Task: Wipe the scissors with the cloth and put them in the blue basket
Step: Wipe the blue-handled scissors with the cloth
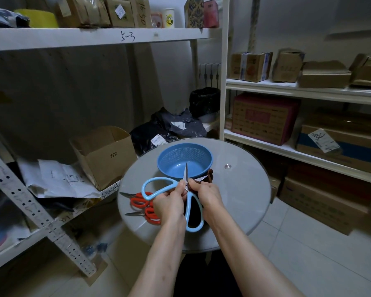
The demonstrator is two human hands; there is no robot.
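A pair of light-blue-handled scissors (pixel 159 187) is spread wide open above the round grey table (pixel 240 194). My left hand (pixel 169 202) grips it near the pivot. My right hand (pixel 208 195) holds a dark brown cloth (pixel 210 175) against one blade; most of the cloth is hidden under the hand. One blade points up over the blue basket (pixel 185 159), which stands empty at the table's far side. Two red-handled scissors (pixel 140 200) (pixel 151 214) lie on the table to the left, partly under my left hand.
White metal shelving with cardboard boxes (pixel 104 155) runs along the left and right. Black plastic bags (pixel 169 127) are piled behind the table. A small metal stud (pixel 228 166) sits on the tabletop right of the basket. Pale floor tiles lie below.
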